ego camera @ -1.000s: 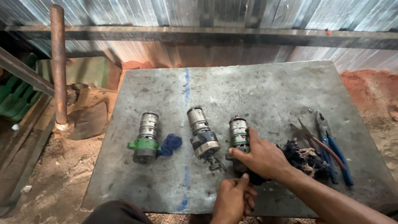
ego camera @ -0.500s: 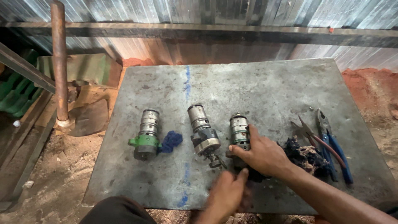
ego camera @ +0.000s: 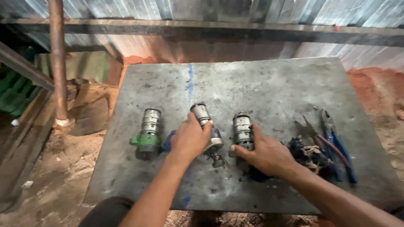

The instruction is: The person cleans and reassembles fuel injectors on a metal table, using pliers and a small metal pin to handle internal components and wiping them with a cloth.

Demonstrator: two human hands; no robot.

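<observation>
Item one: my left hand (ego camera: 189, 141) is now lying over the middle motor unit (ego camera: 207, 126), fingers curling down around its ribbed metal body; half a second ago this hand was hanging low at the near edge of the metal table (ego camera: 261, 80), touching nothing. So I am now gripping two units, where before I was holding only one.

Item two: my right hand (ego camera: 265, 154) is staying closed on the right motor unit (ego camera: 243, 130), thumb against its lower end, as before.

Item three: the green-collared motor unit (ego camera: 147, 134) is lying untouched just left of my left hand, a blue rag (ego camera: 168, 141) half hidden between them.

Item four: a dark tangle of scraps (ego camera: 309, 155) is lying just right of my right hand, with blue-handled pliers (ego camera: 336, 143) beyond.
</observation>
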